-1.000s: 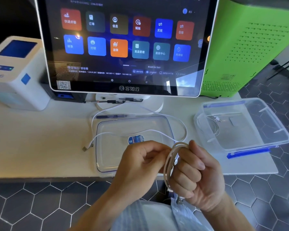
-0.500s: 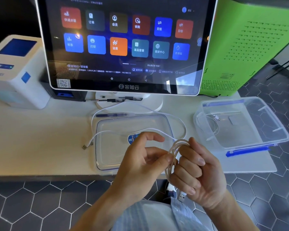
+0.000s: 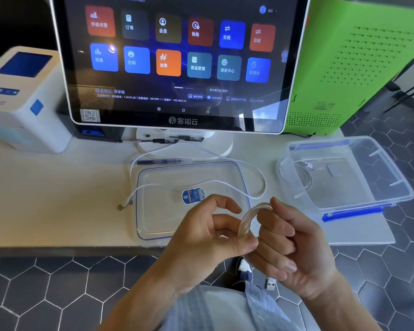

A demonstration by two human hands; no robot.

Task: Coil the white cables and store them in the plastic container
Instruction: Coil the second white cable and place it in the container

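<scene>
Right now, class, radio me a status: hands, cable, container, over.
Left hand and right hand both grip the white cable coil. Tail trails across the lid. Plastic container open, one coiled cable inside.

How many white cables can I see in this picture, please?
3. One coil is held between both hands; one loose cable lies across the lid; one coiled cable lies inside the plastic container. Others could be hidden.

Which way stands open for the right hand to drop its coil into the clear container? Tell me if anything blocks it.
Probably straight to the right: the container is open-topped, its lid lies apart, and nothing stands between it and the right hand holding the coil.
</scene>
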